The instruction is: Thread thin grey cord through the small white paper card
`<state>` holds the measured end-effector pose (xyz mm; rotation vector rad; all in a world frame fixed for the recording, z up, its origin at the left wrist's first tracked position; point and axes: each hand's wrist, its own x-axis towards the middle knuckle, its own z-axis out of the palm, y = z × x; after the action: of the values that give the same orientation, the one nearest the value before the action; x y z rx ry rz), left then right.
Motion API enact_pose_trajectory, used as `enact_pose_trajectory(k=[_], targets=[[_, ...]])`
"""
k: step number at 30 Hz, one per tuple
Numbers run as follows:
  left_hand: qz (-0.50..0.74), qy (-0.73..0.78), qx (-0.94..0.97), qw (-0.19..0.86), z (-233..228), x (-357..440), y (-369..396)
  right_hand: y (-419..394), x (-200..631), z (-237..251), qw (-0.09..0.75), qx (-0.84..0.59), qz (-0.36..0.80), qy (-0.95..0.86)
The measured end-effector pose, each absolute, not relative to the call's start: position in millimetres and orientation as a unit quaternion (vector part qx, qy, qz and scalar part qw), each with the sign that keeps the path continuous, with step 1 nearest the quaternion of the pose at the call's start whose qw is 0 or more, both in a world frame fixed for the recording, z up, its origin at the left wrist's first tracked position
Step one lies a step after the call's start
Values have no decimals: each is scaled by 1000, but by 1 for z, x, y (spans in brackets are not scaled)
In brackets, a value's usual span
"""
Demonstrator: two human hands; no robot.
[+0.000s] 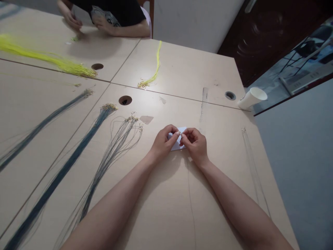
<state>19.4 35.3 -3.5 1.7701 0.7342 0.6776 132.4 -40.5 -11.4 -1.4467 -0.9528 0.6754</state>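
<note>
My left hand (165,141) and my right hand (194,143) meet fingertip to fingertip over a small white card (179,147) on the table. Both are closed in a pinch. Whatever is between the left fingertips is too small to make out. A thin dark line (190,198) comes out from beneath my right fingers and runs down the table toward me. On the left lies a loose bundle of grey lines (100,166) with small gold-coloured, hook-like ends.
Two thicker dark bundles (75,156) lie further left. Yellow bundles (44,57) are across the seam, near a co-worker's hands (74,21). A clear ruler (204,104), a white cup (252,98) and a few separate lines (251,156) are on the right. Cable holes (125,100) pierce the tabletop.
</note>
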Motion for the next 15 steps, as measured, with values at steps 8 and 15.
enact_pose_trajectory(k=[8, 15], targets=[[279, 308, 746, 521, -3, 19, 35, -41, 133, -12, 590, -634, 278, -416], [277, 304, 751, 517, -4, 19, 36, -41, 133, -10, 587, -631, 294, -413]])
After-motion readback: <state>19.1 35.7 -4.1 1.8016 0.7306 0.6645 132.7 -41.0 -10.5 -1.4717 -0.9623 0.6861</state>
